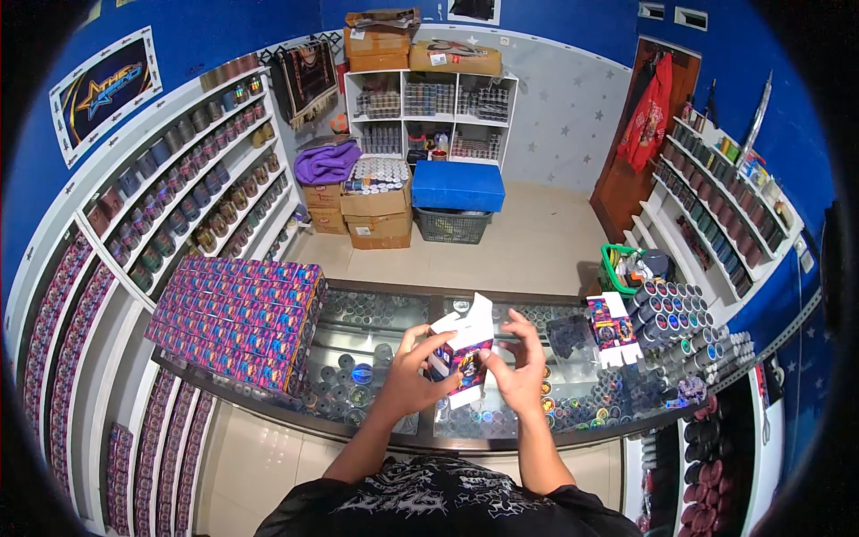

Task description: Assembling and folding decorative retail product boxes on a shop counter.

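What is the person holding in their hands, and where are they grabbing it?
A small purple-and-white printed cardboard box with its white top flap open. The left hand grips its left side; the right hand grips its right side, above the glass counter.

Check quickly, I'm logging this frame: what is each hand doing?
Left hand: closed on the carton.
Right hand: gripping the same carton, some fingers spread.

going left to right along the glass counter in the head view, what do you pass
stack of purple boxes → left hand → small printed carton → right hand → two open cartons → stacked round tins
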The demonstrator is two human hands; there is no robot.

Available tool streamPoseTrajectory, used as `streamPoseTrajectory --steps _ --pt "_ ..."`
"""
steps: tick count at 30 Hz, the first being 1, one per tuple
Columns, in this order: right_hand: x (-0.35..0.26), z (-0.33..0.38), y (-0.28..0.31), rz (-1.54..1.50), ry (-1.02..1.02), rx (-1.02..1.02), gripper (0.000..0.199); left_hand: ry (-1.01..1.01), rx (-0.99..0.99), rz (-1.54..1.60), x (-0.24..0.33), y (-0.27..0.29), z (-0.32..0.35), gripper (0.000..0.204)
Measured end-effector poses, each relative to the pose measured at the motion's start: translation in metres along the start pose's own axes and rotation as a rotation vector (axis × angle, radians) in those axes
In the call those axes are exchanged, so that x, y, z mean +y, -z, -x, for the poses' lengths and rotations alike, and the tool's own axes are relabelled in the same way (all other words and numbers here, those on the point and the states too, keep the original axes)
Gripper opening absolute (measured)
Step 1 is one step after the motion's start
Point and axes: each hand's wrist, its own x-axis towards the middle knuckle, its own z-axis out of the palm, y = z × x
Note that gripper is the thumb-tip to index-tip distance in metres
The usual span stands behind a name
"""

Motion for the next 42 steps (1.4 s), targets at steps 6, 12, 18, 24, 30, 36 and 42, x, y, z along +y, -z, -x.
streamPoseTrajectory --steps 6,12,18,24,30,36,42 --pt "-0.001 -0.002 -0.006 0.329 0.136 -0.156 0.039 -0.155 0.200 -0.233 -0.003 -0.025 -0.007 0.069" --pt "0.013 -0.012 0.007 0.079 -0.093 -0.178 0.034 -0.047 0.090 -0.052 -0.009 -0.027 -0.005 0.071" --pt "0.036 -0.024 0.026 -0.243 -0.079 -0.360 0.030 0.036 -0.047 0.459 -0.030 -0.016 -0.004 0.051" --pt "0.025 -0.017 0.008 -0.257 -0.130 -0.351 0.027 -0.091 -0.045 0.595 -0.044 -0.013 -0.013 0.035" --pt "0.019 -0.008 -0.024 -0.206 -0.144 -0.306 0.017 -0.030 0.008 0.488 -0.054 0.005 -0.014 0.020" --pt "0.024 -0.005 -0.049 -0.146 -0.139 -0.232 0.016 -0.030 0.030 0.409 -0.068 0.023 -0.014 0.013" --pt "0.018 -0.004 -0.067 -0.102 -0.118 -0.238 0.012 -0.002 0.021 0.409 -0.064 0.038 -0.015 0.013"
